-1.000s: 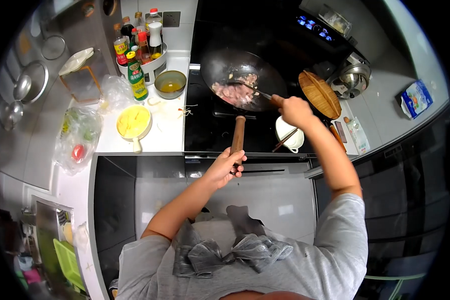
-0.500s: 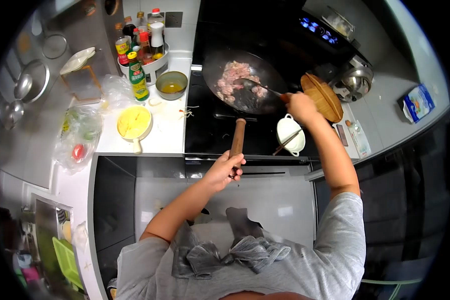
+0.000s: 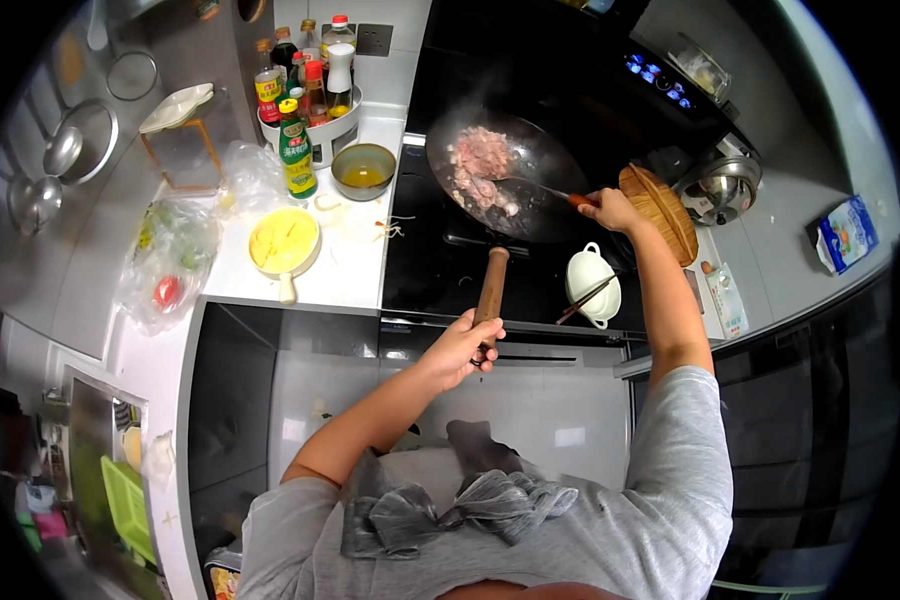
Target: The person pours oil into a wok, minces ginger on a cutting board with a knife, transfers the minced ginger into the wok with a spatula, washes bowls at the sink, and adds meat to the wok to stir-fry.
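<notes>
My left hand (image 3: pixel 462 349) is wrapped round the wooden handle (image 3: pixel 491 290) of a dark wok (image 3: pixel 555 190) on the black stove. In my right hand (image 3: pixel 612 211) is the red-brown handle of a spatula (image 3: pixel 542 187), whose head touches pinkish meat pieces (image 3: pixel 481 155) on the wok's left side. Faint steam rises above the meat. Just below my right hand, a white two-handled bowl (image 3: pixel 592 279) stands with dark chopsticks (image 3: pixel 584 300) lying across it. A round wooden lid (image 3: pixel 658 212) is right of my right hand.
On the left counter are a bowl of yellowish liquid (image 3: pixel 363 171), a yellow-filled dish (image 3: pixel 285 242), a green-labelled bottle (image 3: pixel 296 150), a rack of bottles (image 3: pixel 342 127) and a plastic bag of vegetables (image 3: pixel 169 265). A metal kettle (image 3: pixel 722 188) stands at the right.
The meat was spread low in the wok, then moved up and now lies bunched at the upper left. My right hand has shifted right with the spatula. The whole view has shifted slightly.
</notes>
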